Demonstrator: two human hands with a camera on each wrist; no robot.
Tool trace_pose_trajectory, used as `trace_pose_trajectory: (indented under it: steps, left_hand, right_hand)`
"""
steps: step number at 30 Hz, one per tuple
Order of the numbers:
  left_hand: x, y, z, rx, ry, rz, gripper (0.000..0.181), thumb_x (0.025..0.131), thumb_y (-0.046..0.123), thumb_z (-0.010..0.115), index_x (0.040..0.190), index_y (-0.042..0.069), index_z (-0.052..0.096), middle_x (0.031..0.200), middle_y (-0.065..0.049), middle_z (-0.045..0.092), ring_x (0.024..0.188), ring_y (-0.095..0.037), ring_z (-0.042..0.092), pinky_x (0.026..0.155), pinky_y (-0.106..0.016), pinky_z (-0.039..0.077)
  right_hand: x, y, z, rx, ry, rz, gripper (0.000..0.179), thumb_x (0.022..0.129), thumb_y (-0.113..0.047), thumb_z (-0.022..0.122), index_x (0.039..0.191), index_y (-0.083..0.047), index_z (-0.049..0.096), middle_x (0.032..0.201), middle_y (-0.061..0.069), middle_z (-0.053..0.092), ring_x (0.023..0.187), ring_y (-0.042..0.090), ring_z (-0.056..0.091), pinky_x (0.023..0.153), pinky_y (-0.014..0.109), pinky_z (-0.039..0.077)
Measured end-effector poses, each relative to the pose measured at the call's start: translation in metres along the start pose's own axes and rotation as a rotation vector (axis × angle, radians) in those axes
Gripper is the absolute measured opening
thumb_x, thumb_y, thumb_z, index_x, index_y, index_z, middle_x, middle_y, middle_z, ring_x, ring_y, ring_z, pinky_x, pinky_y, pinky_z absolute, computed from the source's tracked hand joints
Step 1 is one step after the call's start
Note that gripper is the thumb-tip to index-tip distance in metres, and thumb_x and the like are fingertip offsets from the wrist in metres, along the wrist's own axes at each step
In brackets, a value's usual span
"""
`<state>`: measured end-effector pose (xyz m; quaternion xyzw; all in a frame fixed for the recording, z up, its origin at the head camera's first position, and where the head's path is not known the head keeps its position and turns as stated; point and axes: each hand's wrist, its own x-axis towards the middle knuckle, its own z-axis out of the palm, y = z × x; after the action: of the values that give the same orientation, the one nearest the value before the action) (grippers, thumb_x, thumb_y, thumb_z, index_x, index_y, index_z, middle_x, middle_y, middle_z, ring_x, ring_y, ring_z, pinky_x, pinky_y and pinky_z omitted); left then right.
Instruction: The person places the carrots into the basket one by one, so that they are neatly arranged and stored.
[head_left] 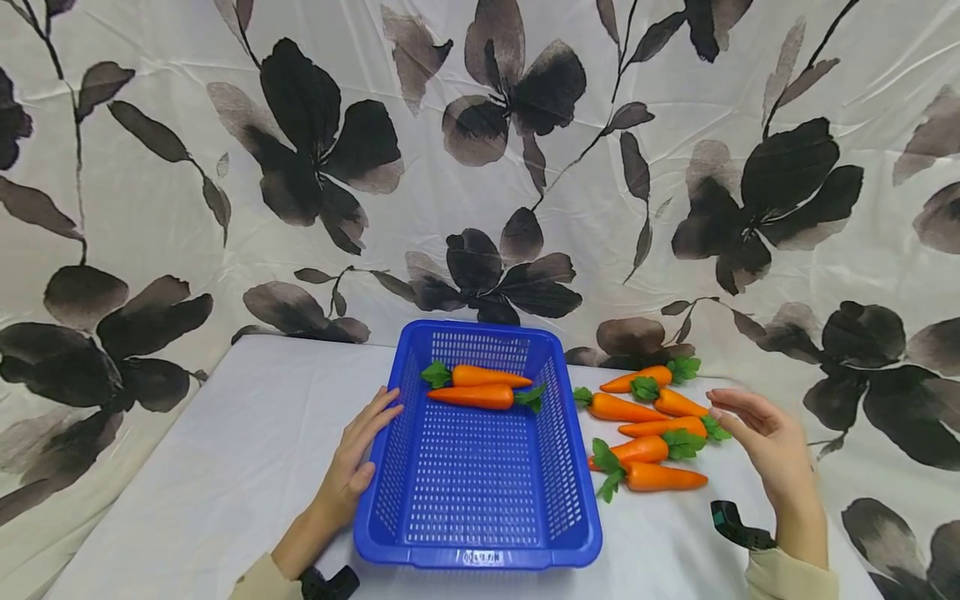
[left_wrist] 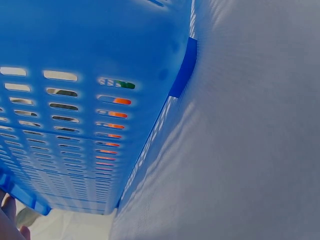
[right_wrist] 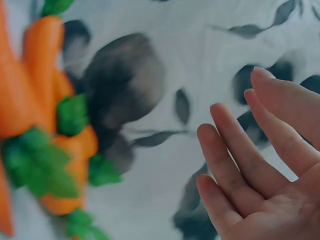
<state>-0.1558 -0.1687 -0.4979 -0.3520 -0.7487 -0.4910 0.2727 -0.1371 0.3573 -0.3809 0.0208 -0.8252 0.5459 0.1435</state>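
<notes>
A blue perforated plastic basket (head_left: 476, 557) stands on the table. Two toy carrots lie across its far end: an upper carrot (head_left: 491, 377) with its leaves to the left, and a lower carrot (head_left: 472, 397) with its leaves to the right. My left hand (head_left: 352, 462) rests against the basket's left rim, fingers extended; its fingertips (left_wrist: 9, 207) show at the rim in the left wrist view. Right of several loose carrots (head_left: 663, 477), my right hand (head_left: 772, 446) hovers with fingers loosely bent and nothing in its palm (right_wrist: 280, 215).
The loose carrots with green leaves lie in a cluster just right of the basket, some overlapping. White cloth (head_left: 247, 442) covers the table. Behind it hangs a floral-patterned curtain (head_left: 420, 192). A dark wrist device (head_left: 738, 527) sits on the right wrist.
</notes>
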Motion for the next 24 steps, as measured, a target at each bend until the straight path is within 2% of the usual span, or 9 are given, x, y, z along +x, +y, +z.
trace_pose_trajectory:
  steps: [3, 8, 13, 18, 21, 24]
  left_hand:
    - [0.000, 0.000, 0.000, 0.000, 0.002, 0.001, 0.066, 0.102, 0.045, 0.028, 0.143, -0.004, 0.047, 0.153, -0.027, 0.035, 0.146, -0.045, 0.020, 0.117, -0.036, 0.009]
    - [0.000, -0.001, 0.000, 0.002, 0.004, 0.007, 0.066, 0.102, 0.045, 0.028, 0.143, -0.003, 0.047, 0.153, -0.027, 0.035, 0.146, -0.046, 0.020, 0.117, -0.036, 0.010]
    - [0.000, -0.001, 0.000, 0.002, 0.004, 0.009, 0.066, 0.102, 0.045, 0.028, 0.143, -0.003, 0.047, 0.153, -0.026, 0.035, 0.146, -0.045, 0.020, 0.117, -0.036, 0.010]
    - [0.000, -0.002, 0.000, -0.001, 0.004, 0.006, 0.066, 0.102, 0.045, 0.028, 0.143, -0.004, 0.047, 0.153, -0.026, 0.035, 0.147, -0.043, 0.020, 0.117, -0.036, 0.009]
    - [0.000, -0.002, 0.000, -0.005, 0.003, 0.008, 0.067, 0.102, 0.045, 0.028, 0.143, -0.004, 0.047, 0.153, -0.026, 0.035, 0.148, -0.041, 0.019, 0.117, -0.036, 0.010]
    - [0.000, -0.002, 0.000, -0.001, 0.003, 0.007, 0.067, 0.102, 0.046, 0.028, 0.143, -0.004, 0.047, 0.153, -0.026, 0.035, 0.148, -0.040, 0.019, 0.117, -0.036, 0.009]
  right_hand:
    - [-0.005, 0.022, 0.000, 0.131, -0.009, 0.036, 0.035, 0.092, -0.004, 0.069, 0.124, 0.008, 0.061, 0.110, -0.010, 0.071, 0.100, 0.003, 0.066, 0.084, 0.010, 0.047]
    - [-0.013, 0.052, 0.004, 0.200, -0.018, 0.117, 0.039, 0.091, -0.005, 0.071, 0.124, 0.011, 0.060, 0.107, -0.010, 0.072, 0.098, 0.001, 0.067, 0.082, 0.012, 0.050]
    - [-0.019, 0.075, 0.005, 0.194, -0.061, 0.195, 0.039, 0.091, -0.008, 0.072, 0.124, 0.010, 0.061, 0.106, -0.013, 0.072, 0.098, -0.002, 0.066, 0.082, 0.012, 0.049]
    - [-0.023, 0.091, 0.005, 0.189, -0.095, 0.268, 0.034, 0.091, -0.003, 0.069, 0.121, 0.011, 0.063, 0.102, -0.014, 0.073, 0.095, -0.001, 0.066, 0.081, 0.015, 0.051]
    - [-0.024, 0.097, 0.004, 0.128, -0.127, 0.316, 0.037, 0.091, -0.006, 0.070, 0.123, 0.010, 0.062, 0.102, -0.015, 0.072, 0.094, -0.002, 0.066, 0.080, 0.015, 0.051]
    - [-0.026, 0.102, 0.005, 0.064, -0.165, 0.336, 0.044, 0.089, -0.011, 0.074, 0.126, 0.009, 0.061, 0.107, -0.010, 0.073, 0.097, -0.004, 0.064, 0.082, 0.015, 0.050]
